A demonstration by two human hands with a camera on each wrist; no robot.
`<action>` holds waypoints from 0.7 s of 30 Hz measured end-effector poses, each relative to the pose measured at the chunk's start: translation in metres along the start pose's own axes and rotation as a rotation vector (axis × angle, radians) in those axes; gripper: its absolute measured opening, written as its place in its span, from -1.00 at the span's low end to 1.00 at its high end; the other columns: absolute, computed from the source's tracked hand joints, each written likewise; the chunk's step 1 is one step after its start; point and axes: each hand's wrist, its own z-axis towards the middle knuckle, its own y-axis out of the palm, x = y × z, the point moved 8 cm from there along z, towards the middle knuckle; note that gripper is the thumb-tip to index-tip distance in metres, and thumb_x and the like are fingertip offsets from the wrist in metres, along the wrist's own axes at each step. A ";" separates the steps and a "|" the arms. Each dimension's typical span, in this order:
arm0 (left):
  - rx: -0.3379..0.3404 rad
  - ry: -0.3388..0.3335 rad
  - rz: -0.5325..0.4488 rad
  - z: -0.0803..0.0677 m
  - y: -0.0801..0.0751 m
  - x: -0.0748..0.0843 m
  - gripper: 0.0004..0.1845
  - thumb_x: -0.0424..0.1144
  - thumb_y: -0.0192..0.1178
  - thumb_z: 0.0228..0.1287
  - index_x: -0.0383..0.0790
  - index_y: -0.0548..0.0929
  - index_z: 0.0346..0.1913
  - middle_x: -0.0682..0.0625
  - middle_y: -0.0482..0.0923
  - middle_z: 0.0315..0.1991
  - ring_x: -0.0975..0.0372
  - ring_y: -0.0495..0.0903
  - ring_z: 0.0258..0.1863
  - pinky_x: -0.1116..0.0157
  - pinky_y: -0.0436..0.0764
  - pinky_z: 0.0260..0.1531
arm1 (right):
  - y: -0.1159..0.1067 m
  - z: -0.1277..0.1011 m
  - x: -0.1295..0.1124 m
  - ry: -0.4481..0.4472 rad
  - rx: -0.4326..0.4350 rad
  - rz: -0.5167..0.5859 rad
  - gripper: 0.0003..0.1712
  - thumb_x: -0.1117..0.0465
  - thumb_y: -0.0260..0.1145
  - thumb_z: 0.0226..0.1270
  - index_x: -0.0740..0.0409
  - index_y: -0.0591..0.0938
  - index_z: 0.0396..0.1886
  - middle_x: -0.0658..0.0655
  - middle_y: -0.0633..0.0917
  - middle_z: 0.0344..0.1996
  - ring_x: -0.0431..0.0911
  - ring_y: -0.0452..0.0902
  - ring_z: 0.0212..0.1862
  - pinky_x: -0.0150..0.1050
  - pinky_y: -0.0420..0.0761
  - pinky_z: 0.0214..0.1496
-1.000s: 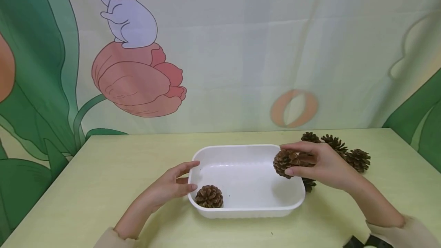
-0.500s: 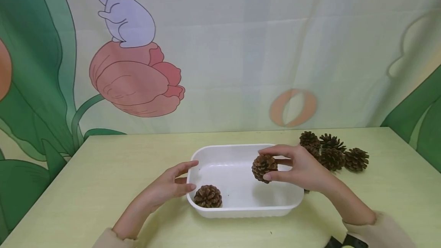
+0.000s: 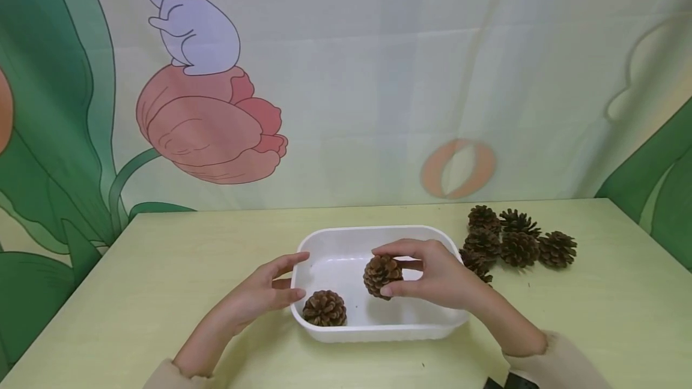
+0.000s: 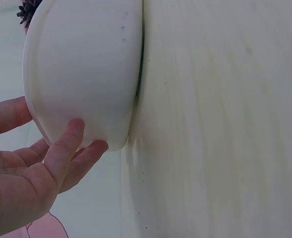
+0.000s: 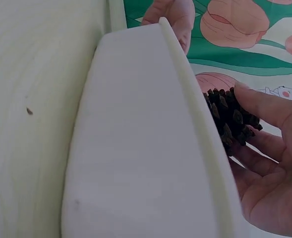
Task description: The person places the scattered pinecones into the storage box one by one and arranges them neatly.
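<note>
Over the middle of the white tray [image 3: 346, 239], the right hand [image 3: 438, 275] pinches a pine cone [image 3: 381, 276] between thumb and fingertips; the thumb sits at the cone's 6 o'clock side and the fingers arch over its 12 o'clock side. The right wrist view shows the same held cone [image 5: 231, 119] just past the tray rim [image 5: 195, 124], with the fingers curled round it. Whether the cone touches the tray floor cannot be determined. A second pine cone [image 3: 324, 308] lies inside the tray at the 7 o'clock corner, apart from the held cone. The left hand [image 3: 265, 290] rests against the tray's 9 o'clock end; its fingers are relaxed and spread, the index finger lies along the rim, and the thumb sits near the corner. The left wrist view confirms the contact: the thumb and fingertips [image 4: 79, 144] of the left hand [image 4: 31, 178] touch the outer wall of the tray [image 4: 81, 64] without closing round it. The tray sits flat on the pale yellow-green tabletop [image 3: 162, 257]. At 3 o'clock from the tray, a cluster of loose pine cones [image 3: 513, 242] lies on the tabletop; the nearest cone of the cluster is just beside the tray's far right corner. A printed cloth backdrop [image 3: 378, 77] with a flower and a cartoon animal hangs at 12 o'clock behind the tabletop.
</note>
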 end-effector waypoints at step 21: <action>-0.006 0.014 -0.019 0.001 0.001 0.000 -0.32 -0.37 0.15 0.18 -0.28 0.13 0.35 -0.34 0.07 0.31 -0.16 0.26 0.23 0.13 0.51 0.05 | 0.039 0.009 0.026 0.084 -0.070 0.100 -0.46 0.34 0.41 -0.03 0.42 0.51 0.01 0.30 0.58 -0.07 0.12 0.51 0.04 -0.38 0.57 -0.01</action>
